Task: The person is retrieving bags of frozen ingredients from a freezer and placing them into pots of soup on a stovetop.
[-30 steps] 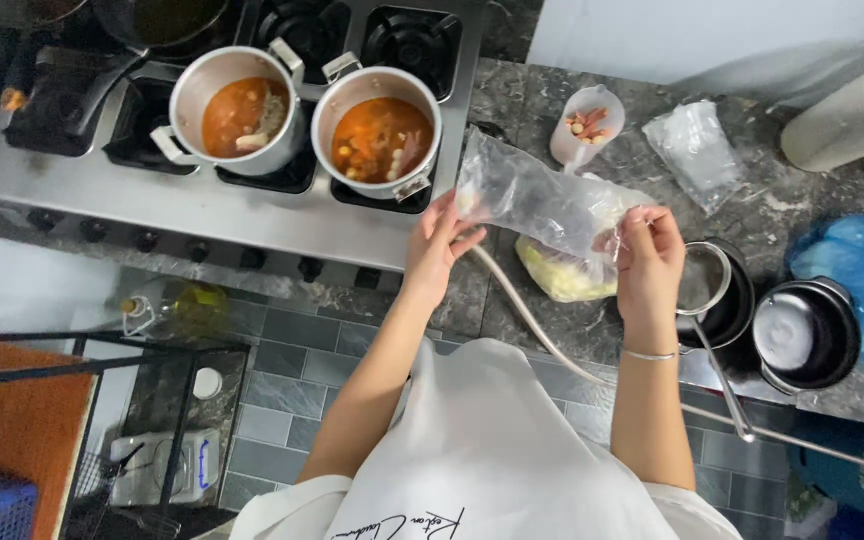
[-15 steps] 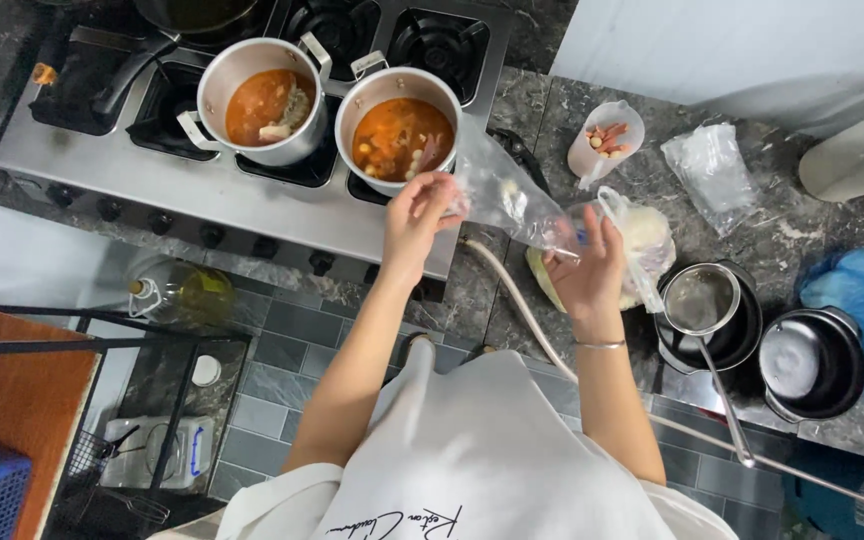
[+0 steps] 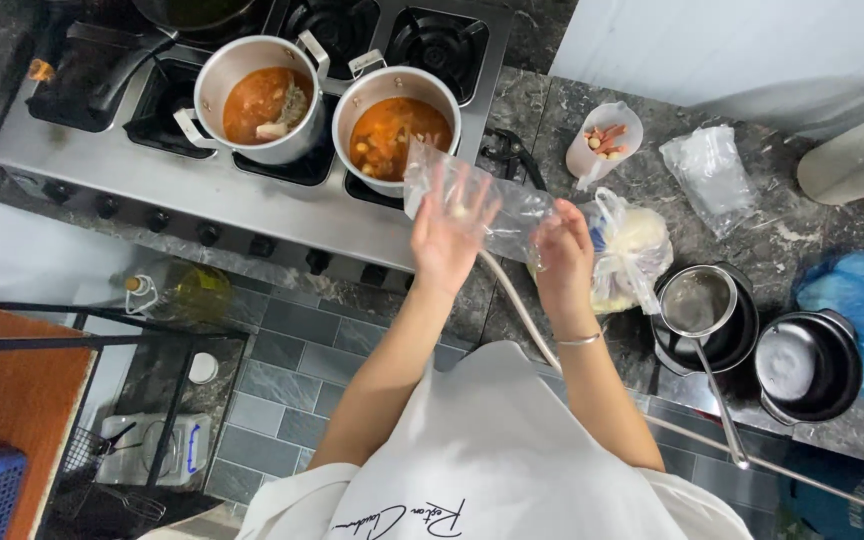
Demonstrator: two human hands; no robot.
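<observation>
Here the left hand (image 3: 449,232) has its fingers (image 3: 457,190) spread wide, pushed inside or flat against the mouth of a clear plastic bag (image 3: 497,205); which of the two cannot be told through the film. The right hand (image 3: 560,252) has its fingers curled and pinched on the bag's other edge, so the bag is stretched between the two hands just above the counter edge, beside the stove (image 3: 252,190). The bag looks empty and is held close to the nearer steel pot (image 3: 392,135), which holds an orange stew with chunks in it. A second pot (image 3: 257,100) of reddish broth stands to its left on the same stove.

Judging by this, the bag is being opened and nothing has gone into it yet; the pots are full and any filling lies ahead.

Just beyond the right hand lies a tied white bag (image 3: 632,250) with pale contents. A wire strainer ladle (image 3: 697,305) rests over a dark bowl (image 3: 742,335), with another black bowl (image 3: 810,365) beside it. Farther back stands a small plastic cup (image 3: 607,140) with pinkish pieces, a crumpled clear bag (image 3: 710,175) next to it.
</observation>
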